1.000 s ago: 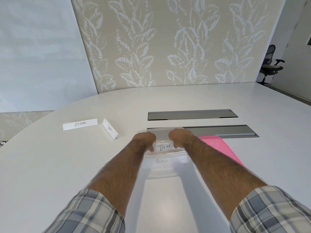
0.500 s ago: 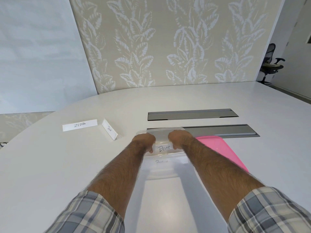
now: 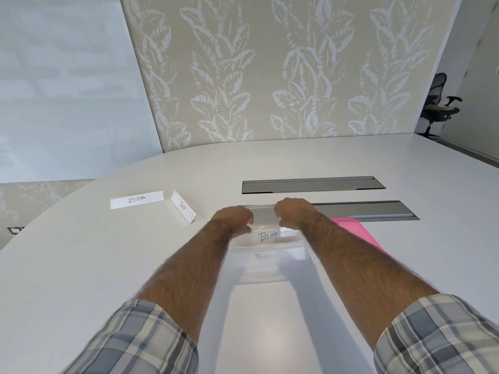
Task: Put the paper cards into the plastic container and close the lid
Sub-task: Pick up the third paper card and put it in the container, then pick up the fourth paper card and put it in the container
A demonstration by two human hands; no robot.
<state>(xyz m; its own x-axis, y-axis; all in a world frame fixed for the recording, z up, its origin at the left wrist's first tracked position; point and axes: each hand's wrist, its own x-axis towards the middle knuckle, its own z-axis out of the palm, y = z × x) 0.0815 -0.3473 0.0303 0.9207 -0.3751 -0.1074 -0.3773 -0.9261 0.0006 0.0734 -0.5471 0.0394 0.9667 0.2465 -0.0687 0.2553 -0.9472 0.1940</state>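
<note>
A clear plastic container [image 3: 270, 268] stands on the white table in front of me. Over its open top is a white paper card marked BEAR [image 3: 267, 236]. My left hand [image 3: 234, 220] pinches the card's left end and my right hand [image 3: 294, 215] pinches its right end, fingers curled. Another written card [image 3: 265, 256] shows faintly through the container's near wall. The pink lid [image 3: 360, 234] lies flat just right of the container, partly hidden by my right forearm. A flat ZEBRA card [image 3: 137, 200] and a folded PANDA card [image 3: 184, 208] sit on the table to the left.
Two grey recessed cable hatches [image 3: 313, 184] [image 3: 378, 210] lie in the table beyond the container. A leaf-patterned wall panel stands behind the table. An office chair [image 3: 440, 106] is at the far right.
</note>
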